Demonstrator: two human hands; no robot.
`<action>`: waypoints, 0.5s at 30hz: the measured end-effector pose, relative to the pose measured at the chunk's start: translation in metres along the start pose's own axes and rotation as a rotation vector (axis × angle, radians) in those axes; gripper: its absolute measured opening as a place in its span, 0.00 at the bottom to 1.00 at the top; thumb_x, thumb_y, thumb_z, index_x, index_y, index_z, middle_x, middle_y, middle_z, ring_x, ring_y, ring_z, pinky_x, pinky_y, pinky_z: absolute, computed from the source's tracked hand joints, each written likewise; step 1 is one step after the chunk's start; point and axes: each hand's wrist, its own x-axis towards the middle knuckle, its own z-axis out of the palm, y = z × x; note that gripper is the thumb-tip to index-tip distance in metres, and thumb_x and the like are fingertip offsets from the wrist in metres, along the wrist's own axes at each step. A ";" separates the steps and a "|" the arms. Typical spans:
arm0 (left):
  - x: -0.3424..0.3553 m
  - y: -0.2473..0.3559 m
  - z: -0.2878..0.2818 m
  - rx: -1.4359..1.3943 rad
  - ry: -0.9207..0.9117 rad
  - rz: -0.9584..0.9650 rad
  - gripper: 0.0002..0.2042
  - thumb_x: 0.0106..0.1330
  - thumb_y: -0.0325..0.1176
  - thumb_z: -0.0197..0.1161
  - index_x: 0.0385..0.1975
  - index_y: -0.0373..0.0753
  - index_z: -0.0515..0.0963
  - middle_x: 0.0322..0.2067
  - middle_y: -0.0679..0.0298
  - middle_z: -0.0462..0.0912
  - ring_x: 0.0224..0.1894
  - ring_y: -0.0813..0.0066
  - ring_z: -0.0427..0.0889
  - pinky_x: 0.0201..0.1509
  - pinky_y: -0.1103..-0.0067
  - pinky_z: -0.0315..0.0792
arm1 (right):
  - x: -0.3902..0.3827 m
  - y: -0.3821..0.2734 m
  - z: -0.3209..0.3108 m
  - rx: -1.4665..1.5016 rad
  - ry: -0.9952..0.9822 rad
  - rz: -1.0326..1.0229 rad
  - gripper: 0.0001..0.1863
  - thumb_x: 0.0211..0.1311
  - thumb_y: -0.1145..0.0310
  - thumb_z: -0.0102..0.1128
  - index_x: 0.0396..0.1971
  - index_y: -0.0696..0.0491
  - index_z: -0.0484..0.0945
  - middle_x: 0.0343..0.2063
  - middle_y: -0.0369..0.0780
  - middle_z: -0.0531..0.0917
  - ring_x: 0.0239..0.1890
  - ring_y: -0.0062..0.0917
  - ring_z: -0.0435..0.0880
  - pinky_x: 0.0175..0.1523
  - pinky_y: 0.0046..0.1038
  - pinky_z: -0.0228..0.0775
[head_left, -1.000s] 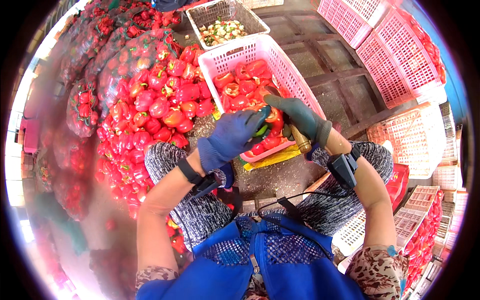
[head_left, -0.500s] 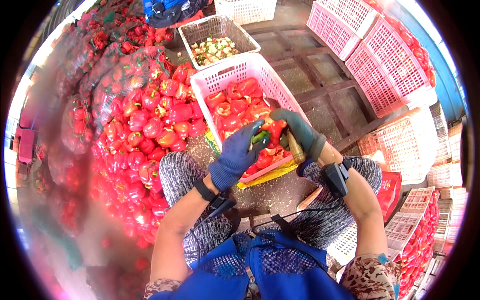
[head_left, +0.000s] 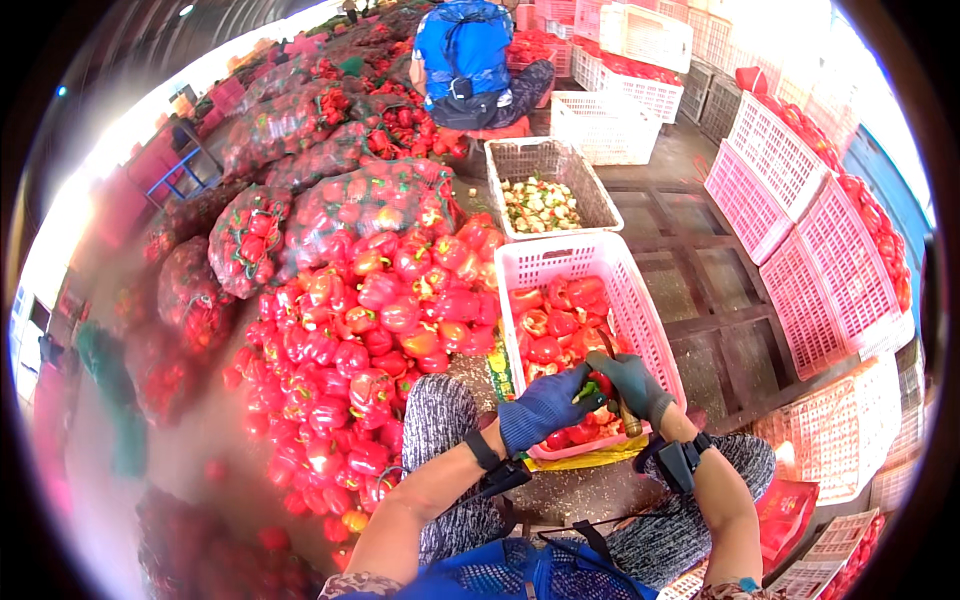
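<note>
My left hand (head_left: 545, 408), in a blue knitted glove, is closed on a red bell pepper (head_left: 602, 382) near its green stem. The fingers and gloves hide most of this pepper. Right beside it, my right hand (head_left: 642, 386), in a dark green glove, grips a knife (head_left: 630, 420) with a worn wooden handle. The blade is mostly hidden; a thin dark tip seems to show above the glove. Both hands meet over the near end of a pink plastic crate (head_left: 645, 312), which holds red peppers (head_left: 562, 322) that look cut open.
Whole red bell peppers (head_left: 400, 315) lie heaped left of the crate, backed by filled mesh sacks (head_left: 370, 205). Beyond the crate stands a bin (head_left: 603, 212) of pale pepper cores. Stacked crates (head_left: 820, 270) line the right. Another person in blue (head_left: 462, 55) sits farther off.
The view has tilted up and swung left, bringing more sacks and the other person into sight. My hands have drawn closer together, and less of the held pepper shows.
</note>
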 end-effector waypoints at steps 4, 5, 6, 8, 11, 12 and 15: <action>-0.008 -0.029 0.014 -0.138 0.074 0.004 0.17 0.69 0.43 0.57 0.51 0.40 0.73 0.39 0.54 0.82 0.40 0.58 0.83 0.44 0.69 0.75 | -0.008 -0.015 0.017 0.015 -0.006 0.058 0.29 0.60 0.45 0.60 0.41 0.60 0.78 0.21 0.38 0.78 0.18 0.21 0.76 0.23 0.24 0.69; -0.007 -0.036 0.019 -0.186 0.094 -0.012 0.16 0.70 0.43 0.57 0.51 0.40 0.73 0.39 0.55 0.82 0.39 0.61 0.83 0.44 0.70 0.75 | -0.009 -0.017 0.017 0.017 -0.016 0.061 0.33 0.58 0.43 0.62 0.46 0.61 0.77 0.23 0.38 0.79 0.17 0.22 0.77 0.23 0.25 0.70; -0.004 -0.043 0.018 -0.298 0.135 -0.070 0.16 0.70 0.42 0.57 0.50 0.38 0.74 0.39 0.54 0.83 0.40 0.62 0.83 0.44 0.69 0.75 | -0.015 -0.023 0.017 -0.095 0.031 -0.029 0.34 0.58 0.43 0.62 0.47 0.62 0.76 0.25 0.40 0.81 0.21 0.24 0.79 0.26 0.26 0.72; 0.001 -0.051 0.024 -0.536 0.195 -0.209 0.15 0.71 0.41 0.56 0.48 0.35 0.76 0.40 0.52 0.84 0.41 0.65 0.83 0.45 0.68 0.75 | -0.030 -0.030 0.020 -0.308 0.121 -0.176 0.38 0.57 0.42 0.63 0.49 0.65 0.75 0.31 0.44 0.83 0.27 0.28 0.83 0.33 0.29 0.76; 0.003 -0.043 0.012 -0.690 0.109 -0.053 0.15 0.72 0.39 0.58 0.51 0.37 0.75 0.39 0.68 0.79 0.40 0.81 0.75 0.42 0.80 0.73 | -0.025 -0.031 0.006 -0.268 0.101 -0.140 0.43 0.55 0.41 0.64 0.56 0.66 0.70 0.43 0.49 0.83 0.38 0.30 0.84 0.42 0.32 0.77; 0.002 -0.029 0.009 -0.873 0.076 -0.072 0.15 0.71 0.39 0.58 0.51 0.37 0.75 0.37 0.72 0.78 0.39 0.84 0.73 0.41 0.82 0.72 | -0.012 -0.011 -0.006 -0.195 0.058 -0.208 0.42 0.56 0.43 0.65 0.56 0.66 0.71 0.41 0.45 0.82 0.36 0.25 0.81 0.40 0.29 0.76; -0.001 -0.032 0.009 -0.496 0.034 -0.145 0.15 0.70 0.39 0.59 0.48 0.35 0.75 0.34 0.72 0.77 0.36 0.86 0.71 0.39 0.83 0.70 | -0.027 -0.023 -0.001 -0.213 0.003 -0.072 0.35 0.58 0.48 0.65 0.52 0.64 0.74 0.34 0.38 0.79 0.33 0.15 0.75 0.35 0.22 0.71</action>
